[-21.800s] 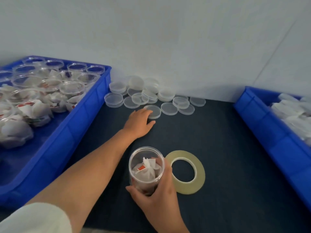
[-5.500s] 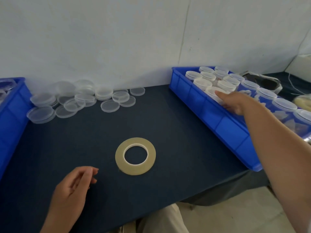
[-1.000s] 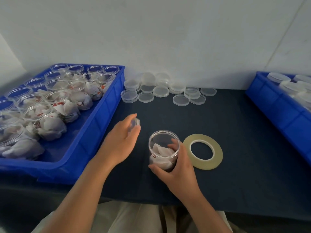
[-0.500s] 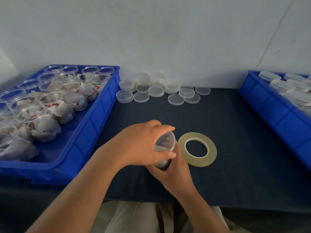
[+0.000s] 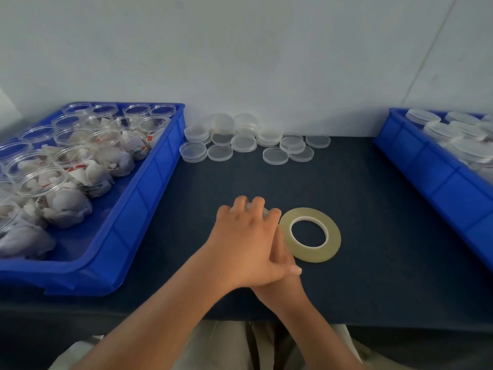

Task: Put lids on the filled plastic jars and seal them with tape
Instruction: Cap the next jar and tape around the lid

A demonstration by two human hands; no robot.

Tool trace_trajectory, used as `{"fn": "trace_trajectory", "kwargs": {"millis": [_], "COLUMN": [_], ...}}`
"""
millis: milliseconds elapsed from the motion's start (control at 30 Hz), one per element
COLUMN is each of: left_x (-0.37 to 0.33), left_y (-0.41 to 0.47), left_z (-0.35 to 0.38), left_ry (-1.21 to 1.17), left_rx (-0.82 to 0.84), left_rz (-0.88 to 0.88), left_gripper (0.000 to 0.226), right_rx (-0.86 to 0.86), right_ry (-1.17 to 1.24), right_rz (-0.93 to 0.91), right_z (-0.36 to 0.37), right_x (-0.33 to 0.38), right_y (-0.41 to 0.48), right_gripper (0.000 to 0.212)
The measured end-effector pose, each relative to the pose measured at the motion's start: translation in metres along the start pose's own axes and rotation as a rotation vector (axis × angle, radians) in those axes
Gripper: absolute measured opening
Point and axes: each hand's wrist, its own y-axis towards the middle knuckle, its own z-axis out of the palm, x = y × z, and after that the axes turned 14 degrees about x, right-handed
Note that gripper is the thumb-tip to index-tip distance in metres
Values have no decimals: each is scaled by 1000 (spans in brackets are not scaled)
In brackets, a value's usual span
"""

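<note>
While the clear plastic jar is almost wholly covered, its top is clasped by the curled left hand; the right hand is tucked beneath, grip hidden, just beside the tape roll.

Soft, even, dim light; faint shadows; wide-angle bending and blur at edges.

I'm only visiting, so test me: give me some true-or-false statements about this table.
The tape roll lies flat on the table. True.
The left hand holds the tape roll. False: it covers the top of a jar; the tape lies beside it.
The jars in the left blue tray have lids on. False: they stand open.
Loose clear lids lie near the wall. True.
The right blue tray holds lidded jars. True.
</note>
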Motion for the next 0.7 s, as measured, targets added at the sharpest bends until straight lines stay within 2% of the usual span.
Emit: {"fn": "trace_trajectory", "kwargs": {"millis": [200,300,467,500,533,600,633,700], "left_x": [10,17,44,52,59,72,78,90], "left_y": [-5,-5,-10,-11,-11,-11,-11,-15], "left_z": [10,9,10,13,16,25,28,33], "left_ry": [-141,-190,-460,-531,-607,-715,-761,-925], "left_rx": [-168,-192,-172,-165,-169,-258,-334,-459], "left_rz": [85,161,553,583,577,479,393,207], "left_gripper": [75,62,29,29,42,73,81,76], "right_rx": [-72,-58,194,225,230,174,124,44], "right_ry": [69,39,390,445,499,617,674,752], "right_rz": [-75,-62,-160,-167,-161,-134,-113,-82], "right_z": [-1,-2,-22,-23,-23,-23,-23,-24], "right_x": [1,1,0,2,2,2,0,-4], "right_y": [0,-2,-7,-7,-7,-8,-8,-10], "right_gripper": [38,44,64,66,67,70,73,79]}}
